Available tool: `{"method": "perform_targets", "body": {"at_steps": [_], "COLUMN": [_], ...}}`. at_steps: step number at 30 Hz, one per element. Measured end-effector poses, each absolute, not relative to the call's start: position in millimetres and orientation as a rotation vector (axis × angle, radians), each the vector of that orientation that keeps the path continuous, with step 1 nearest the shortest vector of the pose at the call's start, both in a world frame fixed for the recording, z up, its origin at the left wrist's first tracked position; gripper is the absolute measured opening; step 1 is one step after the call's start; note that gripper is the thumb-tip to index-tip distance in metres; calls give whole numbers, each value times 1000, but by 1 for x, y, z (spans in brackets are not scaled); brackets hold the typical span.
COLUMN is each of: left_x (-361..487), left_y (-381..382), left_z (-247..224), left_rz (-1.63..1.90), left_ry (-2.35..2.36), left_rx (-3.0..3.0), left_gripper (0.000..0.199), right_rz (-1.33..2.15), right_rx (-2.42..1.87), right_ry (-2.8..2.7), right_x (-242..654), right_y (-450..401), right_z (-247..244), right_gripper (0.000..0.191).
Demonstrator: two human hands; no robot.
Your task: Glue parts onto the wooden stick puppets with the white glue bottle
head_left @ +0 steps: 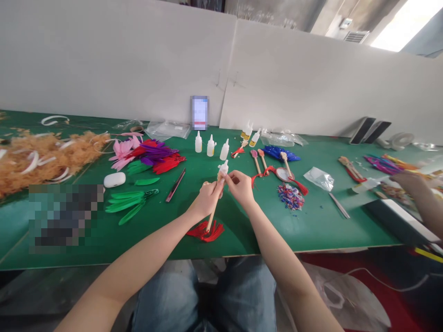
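Note:
My left hand (206,199) is closed around a wooden stick (212,216), whose upper end sits between my fingers. A red tassel (208,231) hangs from the stick's lower end and spreads over the table. At the top of the stick, my right hand (241,186) is pinched close against the left fingertips; what it pinches is too small to make out. A white glue bottle (224,166) shows just behind my fingers, its lower part mostly hidden. Beyond it stand several more glue bottles (210,146).
Green feathers (126,203), a utility knife (175,185) and a white case (114,180) lie left. To the right are colourful beads (290,197), blue feathers (281,154), wooden sticks (255,162) and tweezers (339,205). Another person's hand (410,182) works at far right.

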State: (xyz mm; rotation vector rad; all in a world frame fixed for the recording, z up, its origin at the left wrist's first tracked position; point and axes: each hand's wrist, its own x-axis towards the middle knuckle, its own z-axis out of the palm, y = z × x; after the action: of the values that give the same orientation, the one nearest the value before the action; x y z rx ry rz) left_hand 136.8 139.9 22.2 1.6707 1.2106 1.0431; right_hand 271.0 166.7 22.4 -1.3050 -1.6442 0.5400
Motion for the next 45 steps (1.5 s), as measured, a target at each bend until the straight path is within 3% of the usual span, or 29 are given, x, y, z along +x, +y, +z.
{"method": "perform_targets", "body": {"at_steps": [8,15,24,34,45], "left_x": [135,136,140,139,136], "left_y": [139,140,141,140,141], "left_z": [26,22,19,19,21], "left_rz": [973,1014,1037,1072,1030], "left_ry": [1202,1242,1294,1285,1209], "left_rx": [1811,1748,1640,1577,1669], "left_gripper": [50,50,50,50,52], "right_rz": [902,451,219,53,974], "right_rx": [-1153,-1272,-1359,-1465,-1195], "right_ry": [-1669,-1837,-1852,-1759,-1495], "right_x": [275,273,271,273,270], "right_y": [168,170,168,168,168], "right_z": [30,22,22,21,21], "right_gripper": [47,43,33,35,45]}}
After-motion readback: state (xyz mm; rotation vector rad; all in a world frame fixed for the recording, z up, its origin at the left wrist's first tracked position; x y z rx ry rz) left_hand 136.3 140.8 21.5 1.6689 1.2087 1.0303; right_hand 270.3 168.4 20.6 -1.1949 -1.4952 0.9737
